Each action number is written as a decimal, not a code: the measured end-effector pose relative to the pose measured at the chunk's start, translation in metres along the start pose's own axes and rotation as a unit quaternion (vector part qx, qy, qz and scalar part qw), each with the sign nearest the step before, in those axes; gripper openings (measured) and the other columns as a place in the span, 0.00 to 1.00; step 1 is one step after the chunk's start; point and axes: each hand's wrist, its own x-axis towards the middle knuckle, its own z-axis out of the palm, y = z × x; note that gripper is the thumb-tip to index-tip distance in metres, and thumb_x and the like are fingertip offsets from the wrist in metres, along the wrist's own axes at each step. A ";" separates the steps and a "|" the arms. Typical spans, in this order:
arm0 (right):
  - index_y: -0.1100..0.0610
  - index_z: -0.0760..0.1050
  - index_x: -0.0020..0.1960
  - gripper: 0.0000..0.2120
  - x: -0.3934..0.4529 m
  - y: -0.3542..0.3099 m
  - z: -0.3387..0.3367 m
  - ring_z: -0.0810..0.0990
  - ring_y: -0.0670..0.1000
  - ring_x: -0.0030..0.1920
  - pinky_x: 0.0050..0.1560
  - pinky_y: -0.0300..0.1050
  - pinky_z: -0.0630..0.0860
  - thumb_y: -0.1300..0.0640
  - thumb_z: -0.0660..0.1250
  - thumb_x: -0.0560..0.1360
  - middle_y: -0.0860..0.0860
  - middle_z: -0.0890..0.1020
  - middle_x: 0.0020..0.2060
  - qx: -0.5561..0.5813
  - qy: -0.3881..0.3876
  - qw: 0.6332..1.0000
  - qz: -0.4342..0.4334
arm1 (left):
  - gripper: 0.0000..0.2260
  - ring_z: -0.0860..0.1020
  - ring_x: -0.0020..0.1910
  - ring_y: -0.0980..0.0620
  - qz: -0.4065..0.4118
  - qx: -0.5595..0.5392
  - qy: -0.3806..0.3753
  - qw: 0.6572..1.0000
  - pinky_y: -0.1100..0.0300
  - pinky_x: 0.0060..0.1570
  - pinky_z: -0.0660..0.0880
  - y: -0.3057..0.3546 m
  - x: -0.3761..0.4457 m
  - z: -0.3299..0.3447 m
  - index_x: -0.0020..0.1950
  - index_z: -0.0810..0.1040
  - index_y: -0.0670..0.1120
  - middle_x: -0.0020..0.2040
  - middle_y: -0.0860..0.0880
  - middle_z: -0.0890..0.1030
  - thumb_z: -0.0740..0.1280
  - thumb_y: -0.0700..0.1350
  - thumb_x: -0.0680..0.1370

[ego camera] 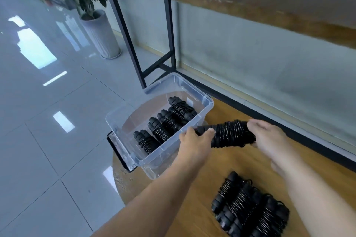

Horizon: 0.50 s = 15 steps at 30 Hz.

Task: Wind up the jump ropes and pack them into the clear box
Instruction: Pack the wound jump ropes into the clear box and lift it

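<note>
From the head camera, both hands hold one wound jump rope (229, 133) just above the round wooden table (194, 198), beside the near rim of the clear box (209, 102). The left hand (194, 140) curls around the handle end; the right hand (269, 136) pinches the opposite end, though blur hides its fingers' exact lie. Four wound bundles (165, 125) already lie side by side in the box, and a pile of further bundles (250, 211) waits on the table near the right forearm. The bundle looks light, with stiff handles as its core and thin, glossy cord wrapped over them; that cord could slip or unwind, so holding across the coils and handles together seems safest.
</note>
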 end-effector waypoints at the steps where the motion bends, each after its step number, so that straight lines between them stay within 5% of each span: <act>1: 0.51 0.72 0.70 0.18 -0.002 -0.006 0.004 0.77 0.54 0.62 0.65 0.52 0.70 0.48 0.59 0.81 0.48 0.77 0.64 0.006 -0.006 1.000 -0.005 | 0.18 0.73 0.62 0.45 0.021 0.019 0.005 1.000 0.47 0.62 0.72 0.008 0.001 -0.011 0.63 0.70 0.46 0.70 0.48 0.69 0.61 0.57 0.80; 5: 0.50 0.70 0.71 0.20 -0.007 -0.040 0.037 0.75 0.52 0.64 0.68 0.55 0.69 0.47 0.60 0.81 0.47 0.75 0.65 0.057 -0.038 0.998 -0.010 | 0.14 0.77 0.48 0.43 0.093 0.078 0.049 0.991 0.42 0.54 0.75 0.035 0.023 -0.062 0.56 0.74 0.44 0.57 0.39 0.78 0.58 0.52 0.79; 9: 0.51 0.71 0.68 0.15 -0.003 -0.074 0.085 0.76 0.50 0.59 0.68 0.57 0.70 0.52 0.61 0.81 0.48 0.78 0.57 0.135 -0.085 0.987 0.009 | 0.08 0.76 0.45 0.43 0.113 0.142 0.099 0.978 0.45 0.51 0.76 0.054 0.055 -0.108 0.58 0.71 0.45 0.55 0.39 0.78 0.56 0.45 0.81; 13: 0.53 0.64 0.74 0.23 0.006 -0.093 0.125 0.72 0.52 0.64 0.66 0.50 0.66 0.55 0.62 0.81 0.47 0.73 0.66 0.186 -0.111 0.974 0.066 | 0.07 0.73 0.41 0.52 0.113 0.220 0.088 0.965 0.58 0.37 0.69 0.060 0.091 -0.140 0.55 0.71 0.44 0.56 0.43 0.75 0.54 0.41 0.81; 15: 0.50 0.69 0.71 0.21 0.013 -0.096 0.143 0.72 0.54 0.65 0.65 0.52 0.68 0.53 0.64 0.78 0.49 0.73 0.68 0.176 -0.099 0.975 0.090 | 0.11 0.72 0.45 0.49 0.102 0.253 0.080 0.959 0.58 0.42 0.67 0.061 0.110 -0.150 0.59 0.72 0.42 0.58 0.44 0.74 0.53 0.39 0.81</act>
